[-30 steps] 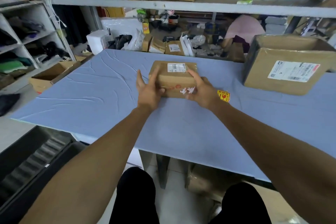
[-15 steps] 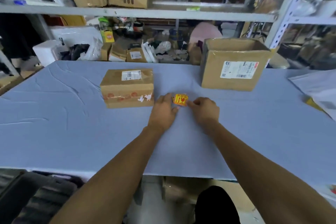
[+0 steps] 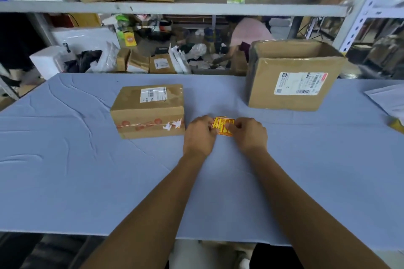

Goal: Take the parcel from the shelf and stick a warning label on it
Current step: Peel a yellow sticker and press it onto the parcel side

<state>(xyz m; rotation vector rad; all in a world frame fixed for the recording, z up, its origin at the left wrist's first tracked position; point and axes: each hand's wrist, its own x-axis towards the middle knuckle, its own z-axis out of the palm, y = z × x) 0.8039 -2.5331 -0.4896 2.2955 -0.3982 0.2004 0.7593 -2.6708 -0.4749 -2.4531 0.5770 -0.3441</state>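
Note:
A small brown cardboard parcel (image 3: 148,110) with a white shipping label on top sits on the blue table (image 3: 87,170), left of centre. Just to its right, a yellow and red warning label (image 3: 223,125) is held a little above the table between both hands. My left hand (image 3: 200,135) pinches the label's left edge, close to the parcel's right side without touching it. My right hand (image 3: 249,134) pinches the label's right edge. Fingers hide part of the label.
A larger open cardboard box (image 3: 293,76) with a shipping label stands at the back right. White papers (image 3: 389,99) lie at the far right edge. A metal shelf (image 3: 175,7) with boxes runs above the table's far side. A person in pink crouches behind.
Both hands left the parcel, which stays on the table, and moved right to the warning label. They now hold it by both edges, lifted slightly.

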